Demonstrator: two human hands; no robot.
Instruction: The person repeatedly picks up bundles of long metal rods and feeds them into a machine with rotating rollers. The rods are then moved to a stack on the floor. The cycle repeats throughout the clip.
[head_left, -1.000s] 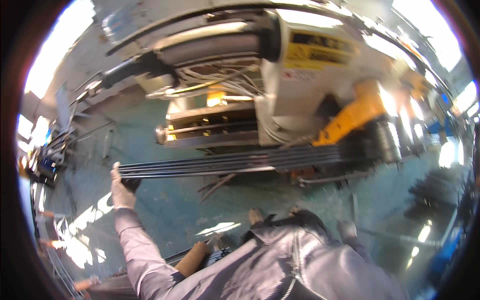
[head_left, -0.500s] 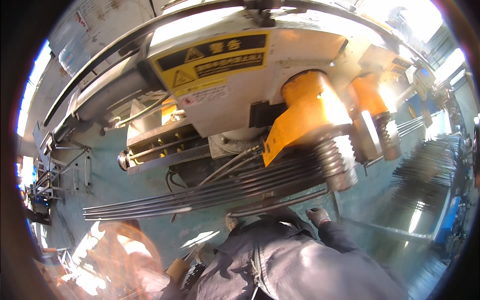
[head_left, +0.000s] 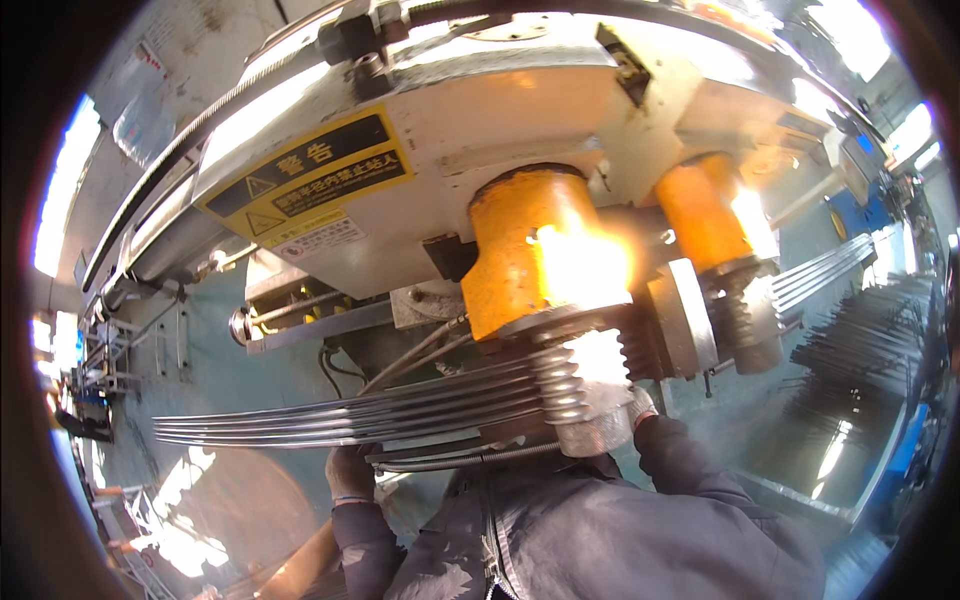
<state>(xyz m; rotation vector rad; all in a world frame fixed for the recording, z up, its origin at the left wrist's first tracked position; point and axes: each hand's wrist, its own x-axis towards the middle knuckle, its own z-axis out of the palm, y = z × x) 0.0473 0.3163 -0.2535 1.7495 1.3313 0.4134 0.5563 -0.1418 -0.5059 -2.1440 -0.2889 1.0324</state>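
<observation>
Several long steel bars [head_left: 300, 424] lie side by side, running from the left in under an orange machine head [head_left: 535, 250]. A ribbed metal cylinder [head_left: 580, 385] hangs below that head. At the bars' lower edge is my gloved left hand [head_left: 350, 472], seemingly touching them, its fingers hidden by the bars. Close to it ends a separate ribbed bar [head_left: 450, 461], which crosses in front of my body. Partly behind the cylinder is my gloved right hand [head_left: 643, 405]; its fingers are covered, so what it touches cannot be seen.
A pale machine housing [head_left: 430, 200] with a yellow and black warning label spans overhead. To the right hangs a second orange head [head_left: 705, 215]. More bars [head_left: 825, 270] continue beyond it, and a large pile of thin rods [head_left: 870, 345] lies at the far right. Metal frames [head_left: 130, 350] stand left.
The machine heads appear further left and lower in view. My left hand has moved left to the long bars' lower edge; my right hand has risen behind the ribbed cylinder.
</observation>
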